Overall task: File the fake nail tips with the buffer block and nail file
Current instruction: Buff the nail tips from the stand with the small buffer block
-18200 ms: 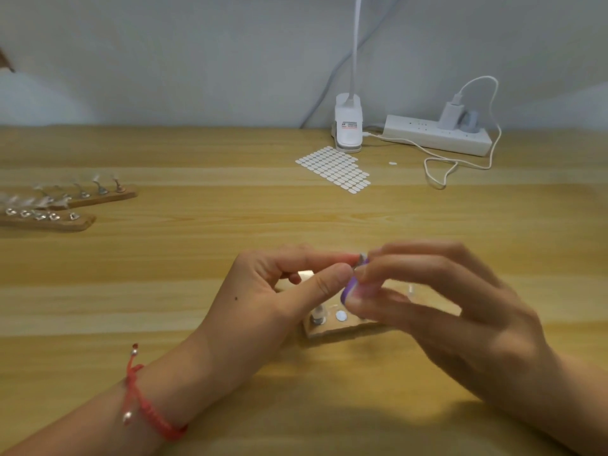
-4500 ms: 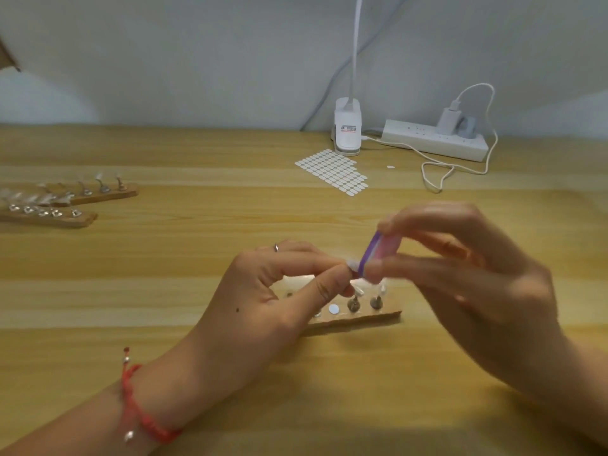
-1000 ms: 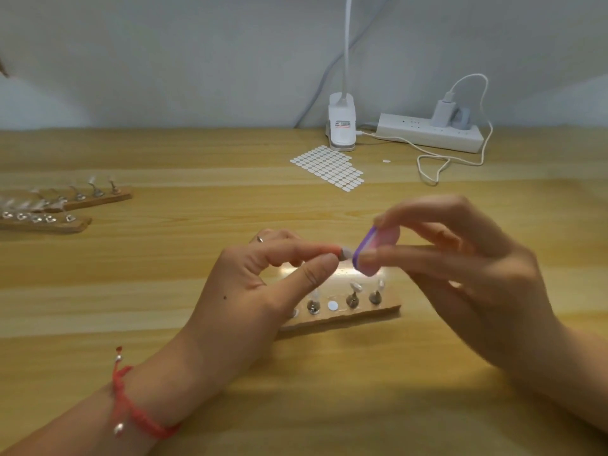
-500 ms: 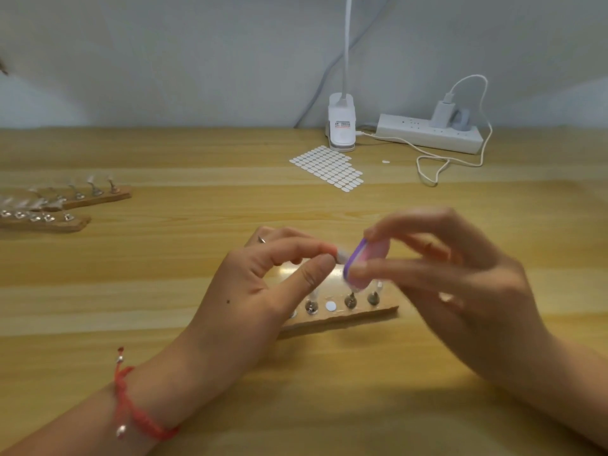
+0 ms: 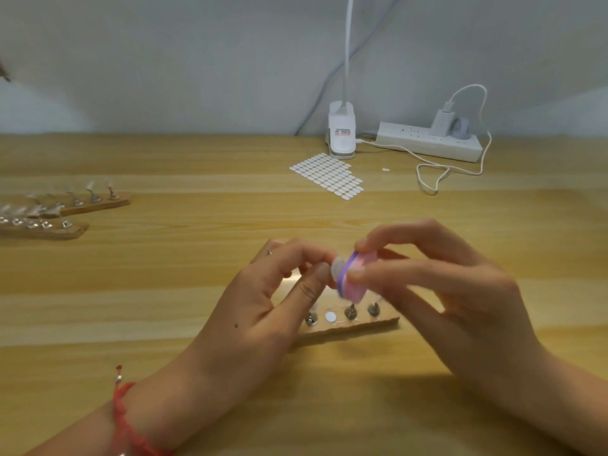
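Matt wooden table (image 5: pixel 164 291), wooden holder strip (image 5: pixel 355 327) with shiny metal pegs (image 5: pixel 350 312), glossy white plastic power strip (image 5: pixel 427 143).

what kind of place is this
Probably a nail-craft work desk: wooden nail tip stands, an adhesive tab sheet, and a clip lamp beside a power strip.

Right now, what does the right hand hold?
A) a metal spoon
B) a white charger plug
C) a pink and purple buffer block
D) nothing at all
C: the right hand pinches the pink and purple buffer block between its fingers, right next to the white nail tip that the left hand pinches.
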### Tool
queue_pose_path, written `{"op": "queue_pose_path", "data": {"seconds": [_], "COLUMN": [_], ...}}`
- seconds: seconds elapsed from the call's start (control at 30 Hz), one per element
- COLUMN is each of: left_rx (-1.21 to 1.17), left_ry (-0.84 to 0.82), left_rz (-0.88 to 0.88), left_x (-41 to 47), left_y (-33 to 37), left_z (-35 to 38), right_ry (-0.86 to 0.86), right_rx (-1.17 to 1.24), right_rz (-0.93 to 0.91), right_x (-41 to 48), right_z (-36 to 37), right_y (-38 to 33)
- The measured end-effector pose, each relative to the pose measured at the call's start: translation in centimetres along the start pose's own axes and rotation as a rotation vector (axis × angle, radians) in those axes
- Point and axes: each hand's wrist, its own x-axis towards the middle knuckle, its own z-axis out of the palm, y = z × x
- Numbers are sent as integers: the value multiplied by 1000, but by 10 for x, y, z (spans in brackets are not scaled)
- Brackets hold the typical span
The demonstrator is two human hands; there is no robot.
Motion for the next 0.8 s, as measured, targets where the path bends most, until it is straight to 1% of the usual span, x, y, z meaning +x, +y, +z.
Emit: {"op": "queue_pose_path", "data": {"seconds": [0.17, 0.27, 0.37, 0.5, 0.57, 0.7, 0.8], "left_rx": [57, 120, 125, 169, 191, 275, 310], "left_ry": [23, 34, 30, 24, 5, 26, 2], "left_rz": [20, 48, 45, 77, 107, 150, 183], "left_x": [-1, 0, 0, 0, 0, 1, 0], "left_y": [-1, 0, 1, 3, 4, 3, 4], "left_z": [1, 1, 2, 1, 1, -1, -1], "right_ry": [-27, 48, 4, 28, -13, 28, -58], "right_rx": [-9, -80, -90, -124, -139, -148, -183], "right_rz": [-41, -23, -72, -70, -117, -48, -137], "right_x": [-1, 0, -2, -2, -3, -1, -4], "right_z": [2, 2, 5, 3, 4, 0, 4], "right_y": [-3, -2, -5, -3, -3, -1, -5]}}
